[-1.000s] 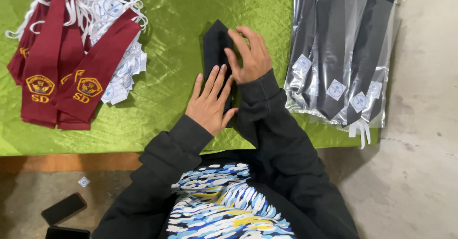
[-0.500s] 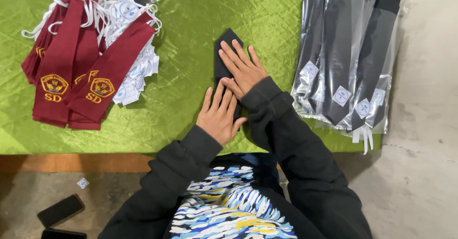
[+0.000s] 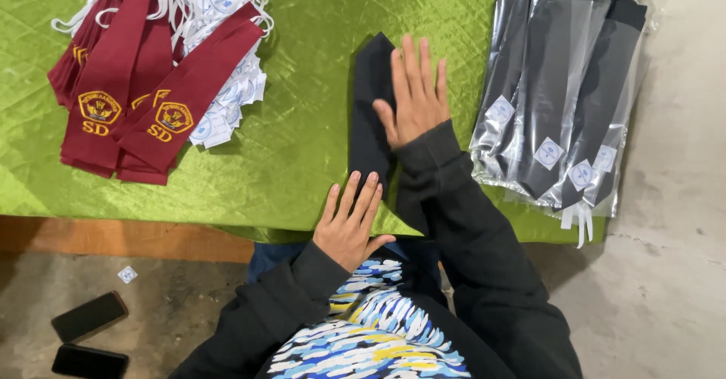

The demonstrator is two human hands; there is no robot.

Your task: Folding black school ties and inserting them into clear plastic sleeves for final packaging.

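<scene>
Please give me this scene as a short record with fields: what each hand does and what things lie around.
left hand: flat, palm down, at the near end of the dark tie
right hand: flat, pressing the tie's upper part
surface: green cloth
left of the tie: maroon ties with gold emblems, over white tags
right of the tie: dark ties in clear bags
floor: two phones

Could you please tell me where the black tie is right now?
Head view: the black tie lies mid-table on the green cloth, under the right hand, left hand at its near end.
</scene>
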